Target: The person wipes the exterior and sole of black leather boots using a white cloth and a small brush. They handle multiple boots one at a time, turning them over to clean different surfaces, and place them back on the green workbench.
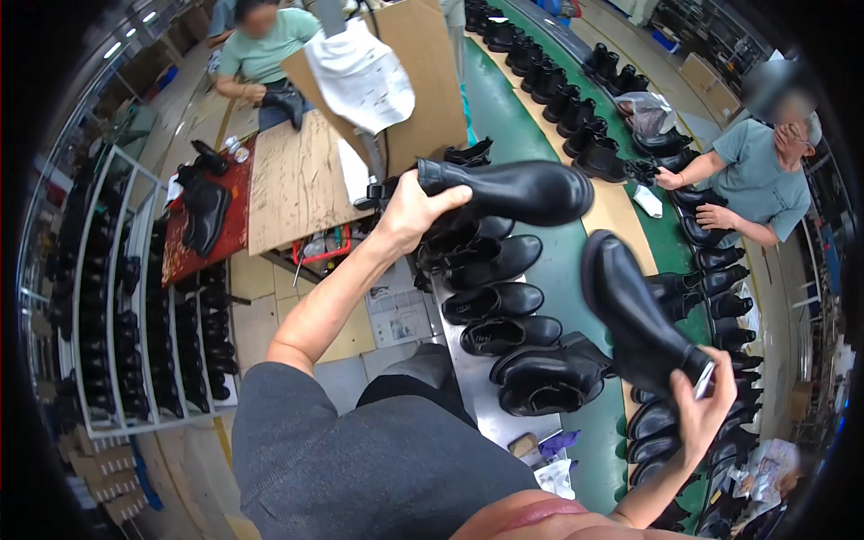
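Observation:
My left hand point(412, 214) is closed around the top of the shaft of a black leather boot point(517, 191), whose rounded toe points right. In my right hand point(709, 407) a second black boot point(625, 292) is gripped at its shaft opening, toe up and tilted to the left. A small white piece point(705, 379) shows by the right fingers; its kind is unclear. Both boots are held up over the work surface. Below them, several black shoes point(497, 301) stand in a column along a metal ledge point(468, 382), with a pair of black boots point(549, 371) closest to me.
A green conveyor point(589, 450) carries rows of black boots point(549, 81). One person point(279, 54) handles a boot at a wooden table point(292, 193); another person point(765, 171) works across the conveyor. A cardboard panel point(432, 90) stands ahead. At left is a shoe rack point(117, 297).

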Demonstrator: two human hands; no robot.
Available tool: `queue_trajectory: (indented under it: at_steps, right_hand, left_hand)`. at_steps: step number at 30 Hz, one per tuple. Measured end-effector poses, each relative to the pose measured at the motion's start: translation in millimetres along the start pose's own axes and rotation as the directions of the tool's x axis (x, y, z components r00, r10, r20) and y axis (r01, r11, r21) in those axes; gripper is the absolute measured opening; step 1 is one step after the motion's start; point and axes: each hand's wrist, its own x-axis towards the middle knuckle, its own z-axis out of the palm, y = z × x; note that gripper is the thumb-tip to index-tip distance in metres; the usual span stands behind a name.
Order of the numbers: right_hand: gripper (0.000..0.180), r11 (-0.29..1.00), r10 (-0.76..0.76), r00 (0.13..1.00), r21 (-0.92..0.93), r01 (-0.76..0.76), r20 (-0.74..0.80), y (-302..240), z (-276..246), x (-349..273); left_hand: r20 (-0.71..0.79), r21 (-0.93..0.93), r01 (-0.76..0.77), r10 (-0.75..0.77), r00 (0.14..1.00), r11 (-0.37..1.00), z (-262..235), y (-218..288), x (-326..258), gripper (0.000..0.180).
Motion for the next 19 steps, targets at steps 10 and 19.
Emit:
queue_trajectory:
  at_steps: [10, 19]
  right_hand:
    - [0.040, 0.415, -0.664, 0.721, 0.900, 0.132, 0.200, -124.4, 258.2, -90.9]
    - [0.061, 0.448, -0.727, 0.214, 0.687, -0.572, 0.653, -136.3, 311.1, -114.0]
  left_hand:
    - [-0.236, 0.157, -0.150, 0.185, 0.954, 0.976, -37.2, -27.2, -50.5, 0.017]
    - [-0.438, 0.084, 0.162, -0.110, 0.892, 0.983, -78.3, -68.4, -174.4, 0.010]
